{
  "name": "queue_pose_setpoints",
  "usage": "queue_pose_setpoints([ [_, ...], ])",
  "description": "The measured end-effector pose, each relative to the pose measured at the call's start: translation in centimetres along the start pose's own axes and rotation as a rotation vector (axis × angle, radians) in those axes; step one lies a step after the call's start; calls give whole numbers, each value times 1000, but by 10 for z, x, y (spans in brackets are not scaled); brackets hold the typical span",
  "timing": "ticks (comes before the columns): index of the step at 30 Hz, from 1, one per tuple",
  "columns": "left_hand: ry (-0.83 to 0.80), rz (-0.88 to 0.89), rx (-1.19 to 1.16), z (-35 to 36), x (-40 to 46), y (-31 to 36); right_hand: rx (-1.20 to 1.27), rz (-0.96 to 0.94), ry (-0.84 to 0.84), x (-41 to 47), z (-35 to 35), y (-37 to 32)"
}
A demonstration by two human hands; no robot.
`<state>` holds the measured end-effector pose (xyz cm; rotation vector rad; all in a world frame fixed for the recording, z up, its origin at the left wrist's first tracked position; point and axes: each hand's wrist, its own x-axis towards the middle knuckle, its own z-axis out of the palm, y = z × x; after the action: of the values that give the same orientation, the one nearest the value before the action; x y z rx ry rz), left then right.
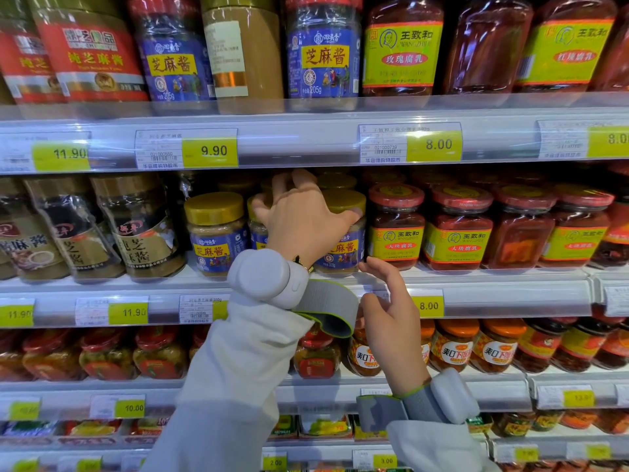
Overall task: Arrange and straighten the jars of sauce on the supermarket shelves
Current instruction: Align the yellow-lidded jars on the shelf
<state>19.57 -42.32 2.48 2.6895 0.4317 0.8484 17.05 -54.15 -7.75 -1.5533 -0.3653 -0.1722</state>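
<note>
At middle shelf (493,284) front edge, head view: left hand (303,216) grips gold-lidded sesame jar (343,233), fingers curled over lid. Right hand (391,311) hovers at shelf lip, fingers loosely spread, holding nothing. Second sesame jar (218,233) stands just left.

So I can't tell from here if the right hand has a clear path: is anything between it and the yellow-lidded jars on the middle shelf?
Nothing visible blocks it. The right hand hovers open below the shelf edge; the left hand already rests on the yellow-lidded jars.
</note>
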Motion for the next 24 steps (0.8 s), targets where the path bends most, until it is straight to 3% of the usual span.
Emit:
queue_pose_setpoints([
  [18,-5,-9,19,-3,0,-2,-34,1,3,0,1,2],
  [24,-43,20,120,-9,1,1,-32,0,11,0,1,0],
])
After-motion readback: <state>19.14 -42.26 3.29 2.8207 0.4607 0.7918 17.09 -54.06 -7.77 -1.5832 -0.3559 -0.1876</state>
